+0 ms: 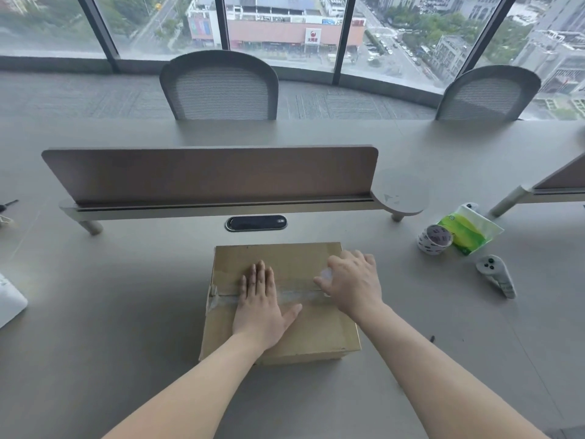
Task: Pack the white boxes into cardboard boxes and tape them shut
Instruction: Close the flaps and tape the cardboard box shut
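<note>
box: cardboard box [286,324] sits flaps closed on the grey desk [110,312], centre, just in front of the cable port [256,223]
tape: clear tape strip [221,300] runs along the top seam and wraps over the left edge (wrinkled there)
left hand: left hand [260,304] flat, fingers together, thumb out, palm pressing on the strip
right hand: right hand [353,282] curled around something clear at the strip's right end; looks like a tape roll, too blurred to confirm
side items: tape roll [434,239], green packet [468,231], white controller [496,275], all well right of the box
rear: divider panel [209,175], two chairs behind
</note>
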`<state>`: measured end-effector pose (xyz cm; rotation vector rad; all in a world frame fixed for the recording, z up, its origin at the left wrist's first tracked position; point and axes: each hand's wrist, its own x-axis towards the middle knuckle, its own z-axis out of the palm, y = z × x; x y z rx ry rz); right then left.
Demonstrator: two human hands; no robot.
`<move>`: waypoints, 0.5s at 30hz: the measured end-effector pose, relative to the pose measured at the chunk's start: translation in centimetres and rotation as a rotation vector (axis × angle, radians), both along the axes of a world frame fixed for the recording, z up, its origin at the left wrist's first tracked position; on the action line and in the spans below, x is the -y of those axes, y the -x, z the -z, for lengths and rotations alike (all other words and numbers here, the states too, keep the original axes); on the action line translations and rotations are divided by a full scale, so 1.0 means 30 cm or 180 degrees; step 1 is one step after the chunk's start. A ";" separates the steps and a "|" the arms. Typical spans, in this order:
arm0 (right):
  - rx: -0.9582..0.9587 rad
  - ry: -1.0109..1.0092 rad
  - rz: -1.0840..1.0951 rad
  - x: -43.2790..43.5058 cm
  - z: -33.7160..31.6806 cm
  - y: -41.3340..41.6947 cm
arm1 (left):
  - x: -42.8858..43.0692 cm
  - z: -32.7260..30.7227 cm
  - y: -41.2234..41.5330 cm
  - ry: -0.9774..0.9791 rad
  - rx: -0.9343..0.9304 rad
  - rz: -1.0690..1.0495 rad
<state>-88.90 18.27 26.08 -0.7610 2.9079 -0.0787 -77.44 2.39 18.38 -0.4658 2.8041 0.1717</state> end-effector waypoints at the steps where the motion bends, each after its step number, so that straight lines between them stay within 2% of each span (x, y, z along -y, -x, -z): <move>1: -0.0132 -0.0209 -0.0006 -0.004 0.001 0.004 | -0.003 -0.002 0.003 -0.0010 0.0032 -0.0020; 4: 0.0065 -0.0122 0.0041 -0.043 0.011 0.033 | -0.014 -0.015 0.013 -0.0030 0.0132 -0.0086; 8: 0.1246 0.0990 0.0552 -0.138 0.000 0.095 | -0.052 -0.038 0.038 -0.0032 0.0080 -0.0001; 11: 0.1614 0.1576 0.0742 -0.156 0.012 0.091 | -0.094 -0.029 0.056 -0.0115 0.0002 0.0037; 13: 0.1326 0.1333 0.0564 -0.142 0.009 0.085 | -0.102 -0.015 0.060 -0.0086 0.0002 0.0004; 15: 0.0470 0.0516 0.0179 -0.131 -0.001 0.087 | -0.102 -0.008 0.061 -0.0033 0.0026 0.0002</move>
